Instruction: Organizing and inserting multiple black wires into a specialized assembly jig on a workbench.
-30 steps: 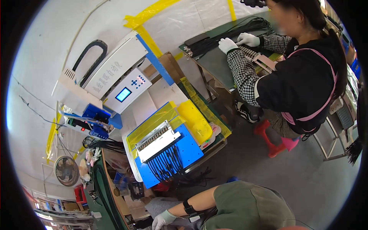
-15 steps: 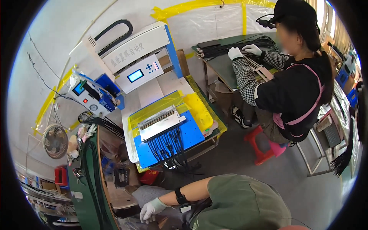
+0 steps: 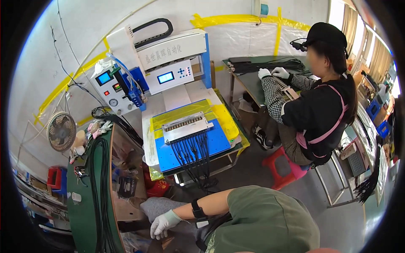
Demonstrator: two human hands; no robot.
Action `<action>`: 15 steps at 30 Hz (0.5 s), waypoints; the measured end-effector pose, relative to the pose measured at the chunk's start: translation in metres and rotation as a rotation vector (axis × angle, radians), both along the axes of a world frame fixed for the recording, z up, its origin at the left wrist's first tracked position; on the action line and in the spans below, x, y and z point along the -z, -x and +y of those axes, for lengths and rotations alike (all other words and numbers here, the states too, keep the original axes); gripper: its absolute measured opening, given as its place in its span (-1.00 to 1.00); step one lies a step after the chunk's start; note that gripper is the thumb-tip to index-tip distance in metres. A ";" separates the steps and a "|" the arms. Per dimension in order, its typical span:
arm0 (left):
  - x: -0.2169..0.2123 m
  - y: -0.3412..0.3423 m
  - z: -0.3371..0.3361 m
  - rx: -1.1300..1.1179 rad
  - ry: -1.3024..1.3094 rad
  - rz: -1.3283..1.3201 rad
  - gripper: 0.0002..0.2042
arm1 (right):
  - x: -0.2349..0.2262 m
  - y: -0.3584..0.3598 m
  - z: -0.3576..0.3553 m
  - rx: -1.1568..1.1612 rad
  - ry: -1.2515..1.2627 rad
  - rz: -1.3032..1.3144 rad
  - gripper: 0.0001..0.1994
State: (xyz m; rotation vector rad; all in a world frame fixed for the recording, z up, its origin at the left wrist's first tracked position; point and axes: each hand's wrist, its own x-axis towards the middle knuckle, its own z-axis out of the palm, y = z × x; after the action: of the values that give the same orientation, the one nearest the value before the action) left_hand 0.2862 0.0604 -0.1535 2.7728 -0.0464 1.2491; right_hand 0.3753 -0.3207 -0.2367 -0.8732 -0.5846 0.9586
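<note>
Fixture (image 3: 188, 131) of metal, lined with black cables (image 3: 193, 150), lies on the machine's (image 3: 162, 55) blue plate (image 3: 219, 141). Step judged a pause: right hand (image 3: 163, 225) half-open, nothing visibly gripped; left out of view. Reaching the fixture would call for avoiding dangling cable ends. Tabletop (image 3: 80, 225) at left; co-worker (image 3: 316, 103) at right

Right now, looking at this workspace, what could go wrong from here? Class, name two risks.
Snagging: black cables hang past the front edge of the blue plate, so anything brushing past might pull them and tug the metal fixture askew.

Catching: the gloved left hand is low, to the right of the green bench; a wide sweep leftward could perhaps disturb the long cables lying along it.
</note>
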 end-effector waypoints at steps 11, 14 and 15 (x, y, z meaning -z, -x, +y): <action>0.042 -0.013 0.040 0.387 -0.074 -0.508 -0.41 | -0.008 0.000 -0.004 -0.014 -0.001 0.007 -0.69; 0.039 -0.016 0.033 0.314 -0.128 -0.570 -0.42 | -0.011 0.002 -0.003 -0.016 -0.003 0.007 -0.70; 0.039 -0.015 0.034 0.313 -0.131 -0.568 -0.42 | -0.012 0.003 -0.003 -0.012 0.007 0.003 -0.70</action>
State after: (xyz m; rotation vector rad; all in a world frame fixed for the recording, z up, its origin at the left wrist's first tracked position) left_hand 0.3010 0.0948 -0.1926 2.2800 -0.5936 1.9314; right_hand 0.3722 -0.3233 -0.2245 -0.8749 -0.5854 0.9731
